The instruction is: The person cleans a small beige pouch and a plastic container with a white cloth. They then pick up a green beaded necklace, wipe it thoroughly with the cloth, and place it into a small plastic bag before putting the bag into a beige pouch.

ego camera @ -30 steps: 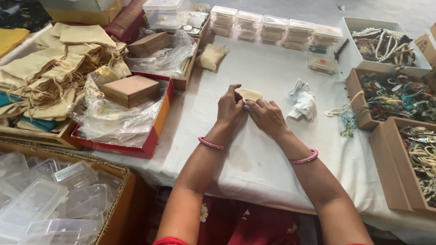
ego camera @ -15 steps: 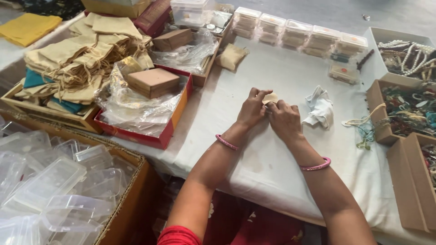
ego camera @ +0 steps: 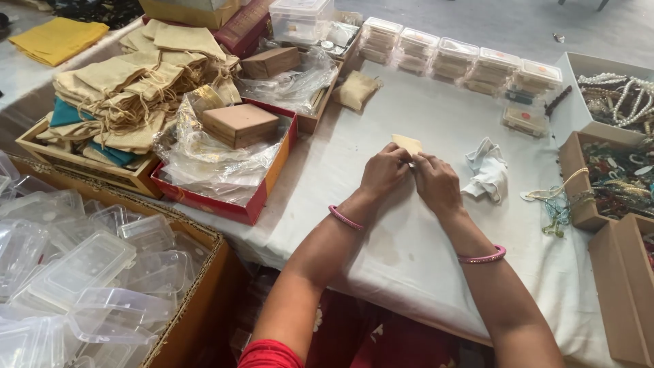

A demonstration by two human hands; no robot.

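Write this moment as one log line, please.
left hand + right hand: pinching small beige pouch | on white tablecloth | crumpled white cloth beside

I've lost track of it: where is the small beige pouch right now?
Head view, centre: the small beige pouch is pinched between both hands' fingers on the white tablecloth, left of the crumpled white cloth.

2 bare hands joined at fingertips, forearms converging from below.

Left hand [ego camera: 383, 170]: palm down, knuckles up, fingers curled and pinched closed at the tips, touching the right hand. Left wrist carries 1 pink bangle; forearm runs down and left to a bent elbow, red sleeve edge at the upper arm. Right hand [ego camera: 437, 181]: palm down, fingers bent inward and pinched closed, thumb side against the left fingertips. Right wrist carries 1 pink bangle; forearm extends down and right toward the lower frame edge. Both wrists straight, both hands low and level.
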